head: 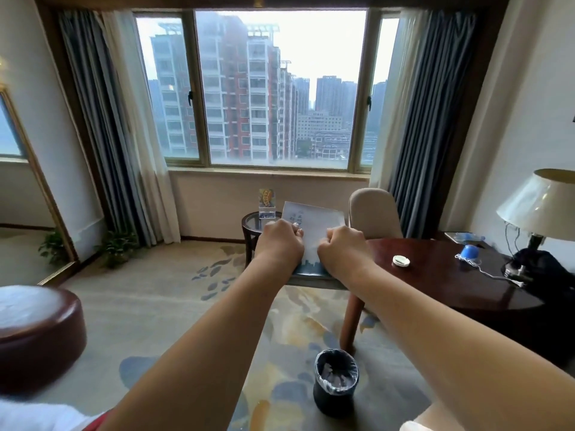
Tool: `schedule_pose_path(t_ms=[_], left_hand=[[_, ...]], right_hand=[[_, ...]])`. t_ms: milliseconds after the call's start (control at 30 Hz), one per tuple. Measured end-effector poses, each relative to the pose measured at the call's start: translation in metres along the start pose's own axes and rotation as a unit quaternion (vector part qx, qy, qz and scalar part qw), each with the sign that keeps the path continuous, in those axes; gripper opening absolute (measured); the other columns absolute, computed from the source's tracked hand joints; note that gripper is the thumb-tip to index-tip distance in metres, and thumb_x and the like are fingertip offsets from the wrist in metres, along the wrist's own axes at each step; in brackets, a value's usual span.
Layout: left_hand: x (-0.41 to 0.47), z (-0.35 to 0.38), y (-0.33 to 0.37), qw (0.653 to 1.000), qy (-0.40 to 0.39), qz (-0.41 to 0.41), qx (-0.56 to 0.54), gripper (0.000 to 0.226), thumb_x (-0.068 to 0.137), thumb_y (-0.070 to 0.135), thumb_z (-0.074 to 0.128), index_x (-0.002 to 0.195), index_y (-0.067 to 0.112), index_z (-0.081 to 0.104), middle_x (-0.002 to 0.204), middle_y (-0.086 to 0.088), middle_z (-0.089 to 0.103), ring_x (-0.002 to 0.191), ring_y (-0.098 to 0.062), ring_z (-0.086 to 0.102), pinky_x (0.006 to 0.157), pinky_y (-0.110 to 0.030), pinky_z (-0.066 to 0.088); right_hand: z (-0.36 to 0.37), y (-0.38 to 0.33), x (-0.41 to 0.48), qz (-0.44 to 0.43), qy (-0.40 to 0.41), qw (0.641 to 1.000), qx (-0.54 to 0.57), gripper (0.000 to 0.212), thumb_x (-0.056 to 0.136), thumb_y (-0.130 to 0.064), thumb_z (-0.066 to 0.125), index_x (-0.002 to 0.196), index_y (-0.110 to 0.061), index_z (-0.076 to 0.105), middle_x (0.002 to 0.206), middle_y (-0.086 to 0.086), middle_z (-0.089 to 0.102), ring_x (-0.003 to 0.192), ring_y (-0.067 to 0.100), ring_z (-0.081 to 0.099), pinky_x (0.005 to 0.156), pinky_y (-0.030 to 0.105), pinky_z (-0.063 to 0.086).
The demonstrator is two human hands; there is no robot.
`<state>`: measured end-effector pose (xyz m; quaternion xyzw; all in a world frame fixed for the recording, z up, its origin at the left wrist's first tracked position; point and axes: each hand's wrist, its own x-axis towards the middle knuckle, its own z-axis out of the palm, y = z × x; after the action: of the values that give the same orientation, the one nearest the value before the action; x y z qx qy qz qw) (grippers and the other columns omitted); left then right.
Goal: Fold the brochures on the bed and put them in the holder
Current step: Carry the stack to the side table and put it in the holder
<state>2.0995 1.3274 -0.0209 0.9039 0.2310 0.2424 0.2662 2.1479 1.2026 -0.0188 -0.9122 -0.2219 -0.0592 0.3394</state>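
— Where are my hands?

— I have both raised in front of me. My left hand (281,236) and right hand (342,245) are each curled tight on the same brochure (312,227), pinching it from either side in mid-air, its printed face turned away from me.

— Folded yet?

— I can't tell; the sheet looks flat above my knuckles, and no crease shows. I'd judge the fold is just starting.

— And the holder?

— Beyond my left hand, a clear holder (267,202) stands on the small round glass bench (252,223) under the window, with one colourful leaflet already upright in it.

— What's left?

— Finish this fold, carry it across, slot it in. The bed (21,301) shows only at the lower left edge, so I can't say whether more brochures wait there.
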Motion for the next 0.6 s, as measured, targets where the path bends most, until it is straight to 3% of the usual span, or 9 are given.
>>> schedule_pose_path(t_ms=[100,200,367,500,600], left_hand=[[0.026,0.017,-0.002,1.000,0.007,-0.024,0.000,0.030,0.104,0.029,0.056,0.122,0.012,0.074,0.120,-0.013,0.069,0.087,-0.019,0.057,0.076,-0.027,0.045],[0.052,0.032,-0.004,0.999,0.002,-0.041,0.015,0.031,0.104,0.029,0.056,0.122,0.011,0.073,0.121,-0.013,0.070,0.092,-0.022,0.062,0.078,-0.028,0.049],[0.115,0.062,-0.011,0.997,-0.018,-0.059,0.041,0.029,0.104,0.028,0.056,0.122,0.013,0.073,0.118,-0.011,0.072,0.087,-0.017,0.056,0.078,-0.028,0.045],[0.173,0.090,-0.026,0.996,-0.039,-0.077,0.031,0.031,0.103,0.029,0.055,0.122,0.012,0.073,0.120,-0.013,0.072,0.102,-0.028,0.068,0.092,-0.036,0.056],[0.229,0.106,-0.043,0.996,-0.044,-0.077,0.026,0.032,0.104,0.029,0.054,0.123,0.011,0.072,0.120,-0.012,0.072,0.101,-0.027,0.068,0.087,-0.033,0.056]], right_hand=[[0.010,0.011,0.038,-0.010,-0.021,1.000,-0.006,0.022,0.093,-0.020,0.053,0.087,-0.008,0.072,0.095,0.015,0.068,0.086,0.029,0.059,0.072,0.026,0.040],[0.022,0.021,0.073,-0.011,-0.030,0.999,0.002,0.023,0.095,-0.022,0.055,0.083,-0.010,0.070,0.089,0.013,0.067,0.080,0.028,0.056,0.071,0.025,0.038],[0.046,0.038,0.138,-0.007,-0.059,0.998,0.023,0.022,0.097,-0.030,0.063,0.094,-0.013,0.077,0.099,0.013,0.074,0.091,0.027,0.066,0.081,0.027,0.051],[0.070,0.046,0.197,-0.001,-0.049,0.999,0.011,0.022,0.096,-0.028,0.066,0.108,-0.012,0.076,0.110,0.013,0.073,0.093,0.027,0.063,0.079,0.024,0.043],[0.093,0.045,0.252,0.007,-0.056,0.998,0.005,0.020,0.095,-0.028,0.066,0.102,-0.013,0.076,0.109,0.013,0.074,0.089,0.026,0.061,0.078,0.023,0.041]])
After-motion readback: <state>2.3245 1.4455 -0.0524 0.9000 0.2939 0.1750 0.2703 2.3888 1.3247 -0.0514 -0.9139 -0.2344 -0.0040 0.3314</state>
